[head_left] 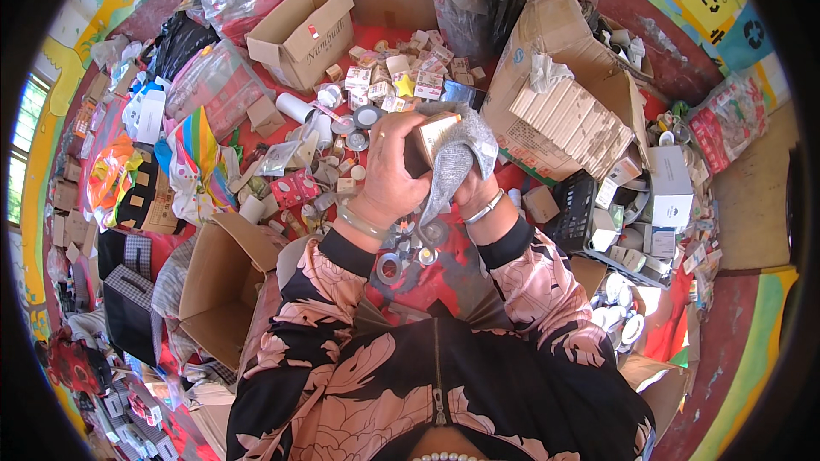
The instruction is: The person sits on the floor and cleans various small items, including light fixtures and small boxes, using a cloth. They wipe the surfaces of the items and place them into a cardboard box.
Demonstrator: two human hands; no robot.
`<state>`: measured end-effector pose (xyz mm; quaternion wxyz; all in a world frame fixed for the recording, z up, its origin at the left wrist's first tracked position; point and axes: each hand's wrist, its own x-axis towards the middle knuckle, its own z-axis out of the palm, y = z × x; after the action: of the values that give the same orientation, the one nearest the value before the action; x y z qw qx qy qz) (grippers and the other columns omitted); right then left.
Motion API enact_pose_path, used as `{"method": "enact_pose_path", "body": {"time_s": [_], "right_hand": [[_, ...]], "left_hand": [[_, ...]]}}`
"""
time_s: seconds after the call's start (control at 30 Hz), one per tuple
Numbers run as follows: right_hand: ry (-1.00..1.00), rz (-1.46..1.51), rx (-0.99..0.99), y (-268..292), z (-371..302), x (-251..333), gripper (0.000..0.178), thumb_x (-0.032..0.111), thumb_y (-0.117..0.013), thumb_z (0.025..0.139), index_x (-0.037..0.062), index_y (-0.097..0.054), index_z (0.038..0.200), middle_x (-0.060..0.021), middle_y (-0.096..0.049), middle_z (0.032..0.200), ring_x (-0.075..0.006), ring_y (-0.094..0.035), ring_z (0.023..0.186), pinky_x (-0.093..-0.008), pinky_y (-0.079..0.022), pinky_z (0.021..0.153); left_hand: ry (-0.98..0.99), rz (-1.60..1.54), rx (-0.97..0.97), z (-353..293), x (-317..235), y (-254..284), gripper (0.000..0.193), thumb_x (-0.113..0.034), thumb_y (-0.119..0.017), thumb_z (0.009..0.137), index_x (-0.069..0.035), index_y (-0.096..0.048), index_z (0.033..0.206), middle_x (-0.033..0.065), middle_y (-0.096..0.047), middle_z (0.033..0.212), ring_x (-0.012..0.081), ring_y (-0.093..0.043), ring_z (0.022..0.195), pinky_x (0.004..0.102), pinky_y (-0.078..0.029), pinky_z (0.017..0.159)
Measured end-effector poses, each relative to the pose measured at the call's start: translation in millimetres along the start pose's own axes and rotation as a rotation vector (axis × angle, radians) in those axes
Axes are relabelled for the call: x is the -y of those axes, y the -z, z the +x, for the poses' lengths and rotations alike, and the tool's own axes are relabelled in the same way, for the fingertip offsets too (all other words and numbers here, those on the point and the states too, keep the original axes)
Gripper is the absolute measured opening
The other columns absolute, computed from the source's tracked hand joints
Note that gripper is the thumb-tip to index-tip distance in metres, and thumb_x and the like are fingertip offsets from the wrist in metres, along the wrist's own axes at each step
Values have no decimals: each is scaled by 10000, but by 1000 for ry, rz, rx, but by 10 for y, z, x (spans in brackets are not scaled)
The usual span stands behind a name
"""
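My left hand is closed round the left side of a small cardboard box, held up in front of me. A grey cloth lies over the box's right side, and a loose end of it hangs down between my wrists. My right hand grips the cloth against the box; most of its fingers are hidden behind the fabric. Beyond my hands lies a heap of small white boxes. Round metal-rimmed fittings are nearest to my left hand on that side.
An open carton stands at the far left, and a large torn carton at the right. Another open carton sits by my left elbow. A black crate and a white box are on the right. Plastic bags crowd the left.
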<state>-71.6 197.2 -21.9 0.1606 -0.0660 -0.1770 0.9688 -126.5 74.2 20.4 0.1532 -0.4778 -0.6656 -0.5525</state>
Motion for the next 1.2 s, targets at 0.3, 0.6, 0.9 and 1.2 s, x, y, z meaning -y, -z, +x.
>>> {"method": "enact_pose_path", "body": {"time_s": [0.3, 0.6, 0.9, 1.2], "right_hand": [[593, -1135, 245, -123, 6, 114, 274, 138, -533, 876, 49, -493, 1132, -76, -574, 1057, -182, -577, 950, -311, -490, 834], [310, -532, 176, -45, -8, 67, 278, 155, -406, 926, 17, -490, 1152, -131, -564, 1083, -217, -575, 958, -337, -483, 848], [-99, -2567, -412, -102, -69, 722, 254, 185, -506, 797, -10, -610, 922, -226, -625, 875, -389, -592, 863, -428, -481, 750], [-8, -735, 54, -537, -236, 565, 422, 175, -561, 864, 13, -472, 1243, -30, -595, 1015, -127, -577, 850, -274, -480, 753]], "left_hand": [[-1, 106, 74, 56, 8, 179, 631, -11, -714, 597, 2, -474, 1181, 170, -509, 1067, 324, -506, 1005, 371, -427, 858], [-7, -35, 126, 6, -8, 69, 591, -77, -711, 640, 7, -481, 1177, 165, -486, 1104, 333, -506, 1024, 380, -425, 890], [754, -995, -231, 93, 244, 247, 385, -62, -567, 835, 32, -435, 1184, 112, -548, 1118, 204, -539, 1057, 374, -448, 915], [824, -968, -222, 7, 176, 122, 399, -135, -535, 884, -23, -373, 1231, 110, -509, 1152, 223, -534, 1064, 411, -446, 929]]}}
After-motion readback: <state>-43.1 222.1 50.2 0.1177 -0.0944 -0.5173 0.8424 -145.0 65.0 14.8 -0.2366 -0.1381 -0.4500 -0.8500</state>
